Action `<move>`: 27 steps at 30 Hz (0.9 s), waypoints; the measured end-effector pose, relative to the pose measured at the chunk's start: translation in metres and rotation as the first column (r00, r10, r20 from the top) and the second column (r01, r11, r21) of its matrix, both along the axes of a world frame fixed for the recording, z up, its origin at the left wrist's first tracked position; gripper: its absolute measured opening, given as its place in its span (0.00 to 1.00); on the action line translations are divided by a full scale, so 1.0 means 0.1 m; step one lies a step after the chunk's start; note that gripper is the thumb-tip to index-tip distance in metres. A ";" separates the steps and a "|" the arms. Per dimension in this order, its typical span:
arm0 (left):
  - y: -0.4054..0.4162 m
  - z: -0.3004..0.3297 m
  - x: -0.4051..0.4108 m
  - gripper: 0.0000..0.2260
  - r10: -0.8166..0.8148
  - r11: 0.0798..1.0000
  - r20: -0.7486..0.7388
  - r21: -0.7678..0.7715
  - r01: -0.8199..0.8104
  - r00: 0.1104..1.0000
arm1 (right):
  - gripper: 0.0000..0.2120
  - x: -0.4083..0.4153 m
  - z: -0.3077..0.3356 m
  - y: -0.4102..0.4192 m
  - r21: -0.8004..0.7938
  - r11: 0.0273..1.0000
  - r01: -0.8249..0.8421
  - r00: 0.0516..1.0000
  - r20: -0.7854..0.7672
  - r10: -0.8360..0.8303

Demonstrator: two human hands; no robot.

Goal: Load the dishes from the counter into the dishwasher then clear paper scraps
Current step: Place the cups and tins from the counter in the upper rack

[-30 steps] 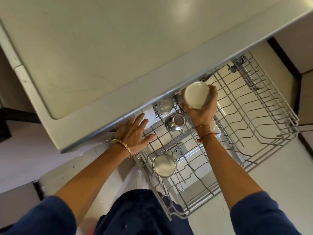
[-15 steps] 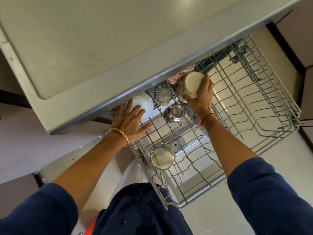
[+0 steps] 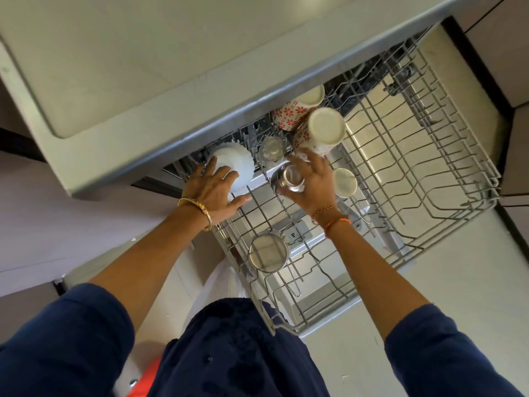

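Two hands are down in the pulled-out dishwasher rack (image 3: 446,179), working under the lip of the bench (image 3: 177,61).

Furthest left, the left hand (image 3: 213,193) lies spread across the rack's edge, fingers straight and touching the side of an upturned white bowl (image 3: 237,164). It looks to me like a steadying touch, bracing bowl and rack while the other hand works; the grip is wide and holds nothing.

Next along, a clear glass (image 3: 271,149) sits mouth down at the back, and nearer me a steel strainer (image 3: 267,253) lies in the wires with its handle trailing toward the front.

Then the right hand (image 3: 312,183), fingers curled round a small steel cup (image 3: 290,179), a narrow grip holding that cup, probably to shift it or seat it on the prongs. Just above its fingertips a flowered mug (image 3: 322,130) stands upside down, base toward me, with a second flowered mug (image 3: 297,108) behind it, half under the bench. Everything is turned mouth down, sensibly, so water drains out.

Just right of the wrist sits a small pale cup (image 3: 345,181). Beyond that the rack is bare wire out to its far corner.

No brand, label or writing can be read anywhere; the mugs carry only a red flower pattern.
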State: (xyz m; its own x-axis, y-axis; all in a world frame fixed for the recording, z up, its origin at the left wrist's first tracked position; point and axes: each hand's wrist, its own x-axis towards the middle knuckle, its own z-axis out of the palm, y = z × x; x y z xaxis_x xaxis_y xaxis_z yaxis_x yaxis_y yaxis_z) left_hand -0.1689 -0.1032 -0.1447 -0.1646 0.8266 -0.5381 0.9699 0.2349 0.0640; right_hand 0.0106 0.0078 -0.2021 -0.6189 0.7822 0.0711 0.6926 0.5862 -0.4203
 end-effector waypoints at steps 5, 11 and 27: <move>0.00 -0.02 0.00 0.28 0.020 1.000 0.010 0.012 -0.020 1.000 | 0.34 -0.09 0.06 0.15 -0.228 0.940 -0.253 0.846 0.420 0.329; 0.00 -0.03 0.00 0.28 0.038 0.999 0.025 0.024 -0.038 0.999 | 0.28 -0.23 0.15 0.26 -0.230 0.903 -0.362 0.737 0.523 0.428; 0.00 0.01 0.01 0.28 0.031 0.999 -0.006 0.009 -0.031 1.000 | 0.24 -0.79 0.20 0.47 -0.315 0.897 -0.309 0.761 0.484 0.432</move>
